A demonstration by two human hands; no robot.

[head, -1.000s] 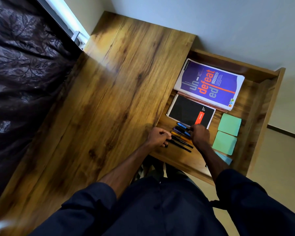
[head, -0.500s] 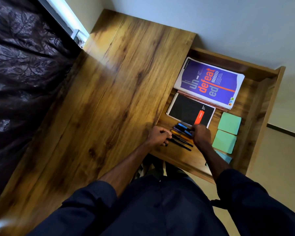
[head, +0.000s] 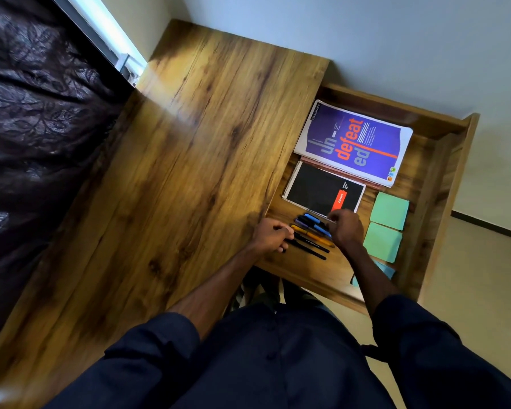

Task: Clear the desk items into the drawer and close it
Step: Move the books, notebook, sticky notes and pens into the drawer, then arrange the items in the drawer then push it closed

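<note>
Head view: wooden desk top (head: 189, 178) runs from upper centre down to lower left of the frame, bare wood grain. Dark patterned fabric (head: 36, 137) fills the left edge, bright window strip (head: 106, 33) at upper left, pale wall across the top, beige floor at right. Drawer (head: 443, 184) is pulled open at centre right, its front panel toward the right edge. Inside it, upper part: purple notebook (head: 354, 140) with orange "defeat" lettering, lying flat. Just below it a black spiral pad (head: 322, 190) with an orange tab. Right of the pad, two green sticky-note pads (head: 387, 225), one above the other; a light blue pad (head: 387, 271) peeks out lower, partly hidden by the forearm. Row of pens (head: 310, 234) lies on the drawer floor at frame centre: blue, purple, orange, black, side by side. Left hand (head: 270, 236) curled, fingers folded over the left ends of the black pens at the drawer's near-left edge. Right hand (head: 345, 227) fingers bunched together, tips touching the right ends of the blue pens beside the black pad; whether it pinches one, cannot tell. Dark blue sleeves and shirt fill the bottom of the frame
</note>
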